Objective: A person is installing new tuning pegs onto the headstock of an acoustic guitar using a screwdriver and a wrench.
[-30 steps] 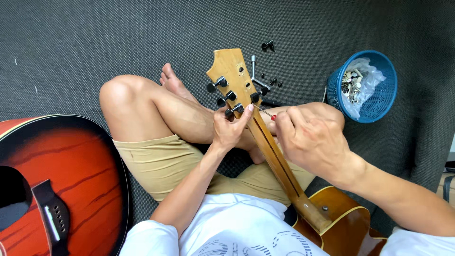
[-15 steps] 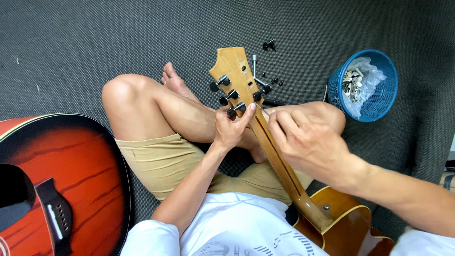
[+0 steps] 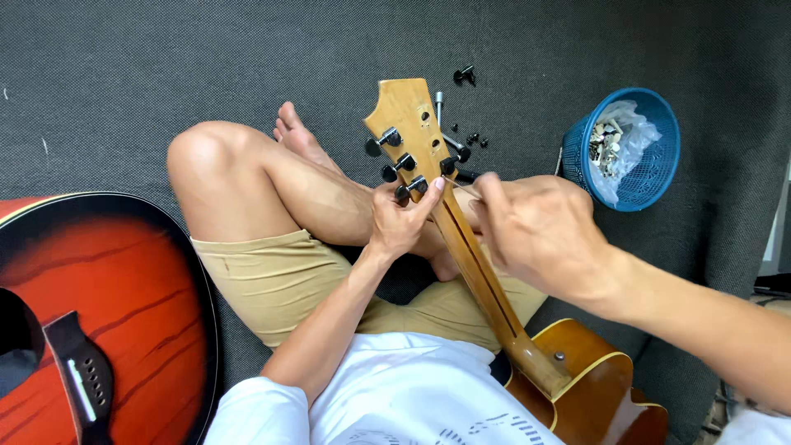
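A honey-coloured wooden guitar neck [image 3: 461,247] with a flat headstock slants across the seated person's lap, its black tuning pegs [image 3: 401,165] lined along the left edge. The left hand [image 3: 400,222] curls around the lowest peg, thumb pressed to the wood. The right hand [image 3: 540,235] pinches a thin wire string [image 3: 463,188]. Loose black pegs [image 3: 465,76] lie on grey carpet [image 3: 165,66] near a blue mesh plastic basket [image 3: 651,177]; a glossy red sunburst guitar body [image 3: 99,313] lies left.

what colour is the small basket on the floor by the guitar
Blue; the basket has a mesh wall and pale scraps inside, shown in the head view.
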